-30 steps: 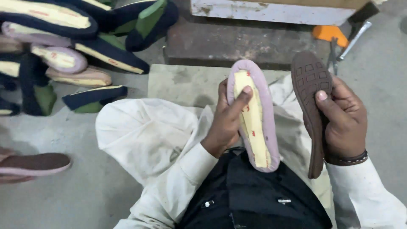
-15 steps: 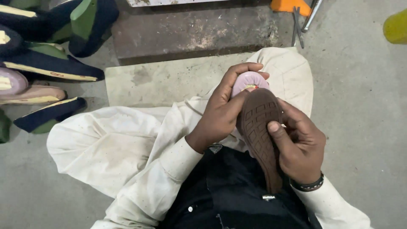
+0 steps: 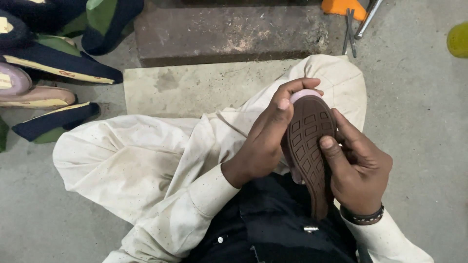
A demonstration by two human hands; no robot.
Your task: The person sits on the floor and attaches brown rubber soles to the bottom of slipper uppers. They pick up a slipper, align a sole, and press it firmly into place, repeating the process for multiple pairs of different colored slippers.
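Note:
A dark brown rubber sole (image 3: 308, 146) with a block tread lies pressed onto the underside of a pink shoe upper (image 3: 304, 94), tread facing me, over my lap. My left hand (image 3: 265, 134) wraps around the toe end, its fingers curled over the pink rim. My right hand (image 3: 358, 163) grips the other side, thumb flat on the tread. Most of the pink upper is hidden behind the sole and my hands.
Several dark blue, green and pink shoe uppers (image 3: 58, 65) are piled at the upper left on the concrete floor. A stone slab (image 3: 195, 87) and a rusty metal block (image 3: 224, 31) lie ahead. An orange-handled tool (image 3: 341, 7) and a yellow object (image 3: 458, 39) sit at the upper right.
A second ago the pink upper and the brown sole were held apart, one in each hand. They now sit pressed together, and the view has tilted down toward my lap.

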